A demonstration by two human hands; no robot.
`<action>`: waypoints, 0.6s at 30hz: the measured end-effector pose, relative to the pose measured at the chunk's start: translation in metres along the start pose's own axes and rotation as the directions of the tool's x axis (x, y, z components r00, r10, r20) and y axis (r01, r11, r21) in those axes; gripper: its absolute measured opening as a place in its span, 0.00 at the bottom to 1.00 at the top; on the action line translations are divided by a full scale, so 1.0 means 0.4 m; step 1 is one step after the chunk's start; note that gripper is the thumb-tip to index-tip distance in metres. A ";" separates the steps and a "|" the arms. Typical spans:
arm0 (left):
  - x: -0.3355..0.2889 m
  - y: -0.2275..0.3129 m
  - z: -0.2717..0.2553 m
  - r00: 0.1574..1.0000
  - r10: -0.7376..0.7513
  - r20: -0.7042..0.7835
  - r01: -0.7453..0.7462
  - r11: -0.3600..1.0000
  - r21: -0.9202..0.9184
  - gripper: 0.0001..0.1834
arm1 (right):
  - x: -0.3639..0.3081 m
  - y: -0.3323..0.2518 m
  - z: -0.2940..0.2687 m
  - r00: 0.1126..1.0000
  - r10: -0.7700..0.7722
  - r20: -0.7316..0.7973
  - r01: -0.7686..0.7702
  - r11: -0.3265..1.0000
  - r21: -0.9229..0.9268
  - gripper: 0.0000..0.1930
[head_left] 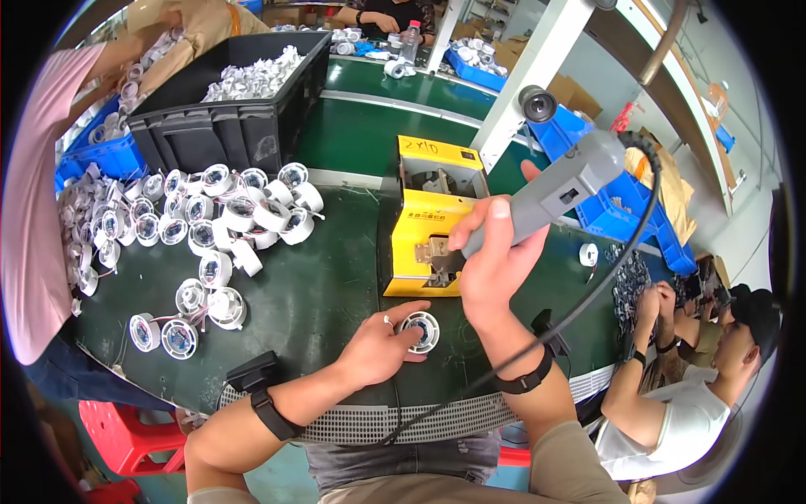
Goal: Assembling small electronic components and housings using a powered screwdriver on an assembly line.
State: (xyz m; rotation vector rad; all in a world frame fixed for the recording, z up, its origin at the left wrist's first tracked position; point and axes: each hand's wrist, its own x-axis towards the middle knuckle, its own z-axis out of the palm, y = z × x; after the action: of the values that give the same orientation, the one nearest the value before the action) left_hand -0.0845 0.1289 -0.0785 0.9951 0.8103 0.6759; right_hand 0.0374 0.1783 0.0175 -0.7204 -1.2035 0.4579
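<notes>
My right hand (494, 273) is wrapped round a grey electric screwdriver (550, 189), its black cord looping down over my right forearm. The screwdriver slants down to the left, with its tip at the metal outlet on the front of a yellow screw feeder (432, 214). Below that, my left hand (374, 349) grips a round white plastic housing (429, 334) against the green table, thumb and fingers at its left side. Dark electronics show inside this housing. To the left lie several similar white housings (227, 307), some with thin wires.
A big black crate (222, 130) of small white parts stands at the back left. Piled housings (201, 208) cover the table's left side. Blue bins (617, 206) and small dark parts (630, 281) lie to the right. Co-workers sit right and stand left. A red stool (126, 437) is below.
</notes>
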 end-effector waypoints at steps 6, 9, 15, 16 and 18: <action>-0.002 0.015 -0.001 1.000 -0.023 -0.005 0.023 1.000 0.015 0.23 | 0.007 0.027 -0.022 0.998 0.049 -0.044 -0.050 0.998 -0.035 0.19; -0.003 0.017 -0.002 0.999 -0.034 -0.008 0.034 0.999 0.004 0.23 | 0.003 0.026 -0.013 0.994 0.086 -0.062 -0.088 0.996 -0.030 0.18; 0.003 0.011 0.001 0.999 -0.040 -0.018 0.040 0.999 -0.015 0.23 | -0.002 0.043 -0.024 0.995 0.095 -0.033 -0.095 0.995 -0.007 0.17; 0.004 0.011 0.000 0.999 -0.040 -0.026 0.040 0.999 -0.005 0.23 | -0.005 0.043 -0.024 0.995 0.098 -0.034 -0.099 0.995 -0.007 0.17; 0.007 0.006 -0.001 0.998 -0.048 -0.041 0.047 0.999 -0.019 0.22 | -0.010 0.033 -0.025 0.993 0.116 -0.009 -0.116 0.993 -0.012 0.16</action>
State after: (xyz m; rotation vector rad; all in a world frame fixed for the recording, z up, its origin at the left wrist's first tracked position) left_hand -0.0836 0.1322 -0.0773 0.9458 0.8598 0.6638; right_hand 0.0464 0.1823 0.0037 -0.8048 -1.1619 0.5438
